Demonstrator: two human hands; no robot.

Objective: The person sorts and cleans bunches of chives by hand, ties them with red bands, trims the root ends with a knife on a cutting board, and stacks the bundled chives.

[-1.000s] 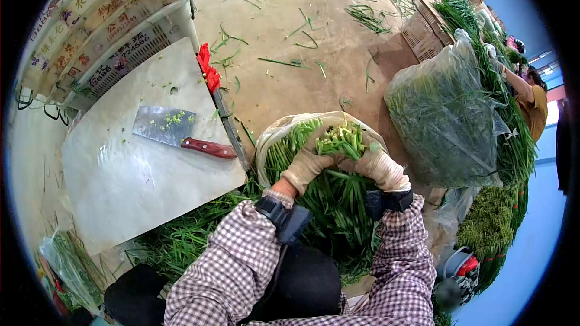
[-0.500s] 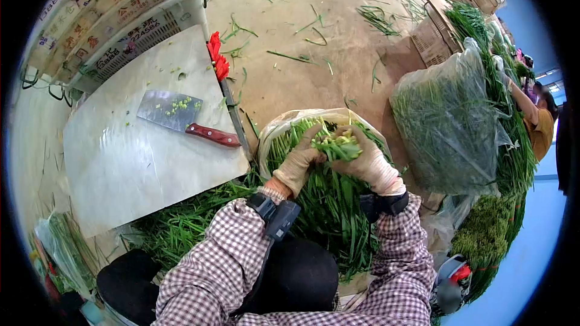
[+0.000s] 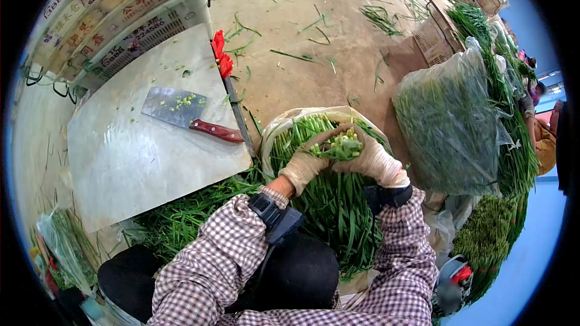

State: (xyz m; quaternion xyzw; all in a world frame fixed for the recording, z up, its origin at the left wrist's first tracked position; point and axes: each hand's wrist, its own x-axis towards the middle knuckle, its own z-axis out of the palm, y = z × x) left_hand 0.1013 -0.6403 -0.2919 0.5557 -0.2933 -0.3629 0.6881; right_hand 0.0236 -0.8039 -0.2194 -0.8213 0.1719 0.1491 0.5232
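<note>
Both my hands wear pale work gloves and close around one bunch of garlic chives [image 3: 344,145], its pale cut ends turned up towards me. My left hand [image 3: 307,166] wraps the bunch from the left, and my right hand [image 3: 373,160] clasps it from the right. Beneath them, a white bag-lined container [image 3: 283,122] holds many more green stalks [image 3: 326,205]. To the left, a cleaver [image 3: 175,107] with a reddish wooden handle lies on a pale board [image 3: 139,163], with small green trimmings on its blade.
Stacked white crates [image 3: 133,30] stand behind the board, near red ties [image 3: 221,54] at its edge. A clear plastic bag of greens [image 3: 447,127] stands on the right. A co-worker's arm [image 3: 530,124] reaches in at far right. Loose stalks [image 3: 380,19] litter the floor.
My hands have closed more tightly around the bunch, and its cut ends sit more evenly together. At far right, the co-worker has shifted position. My view has moved slightly.
</note>
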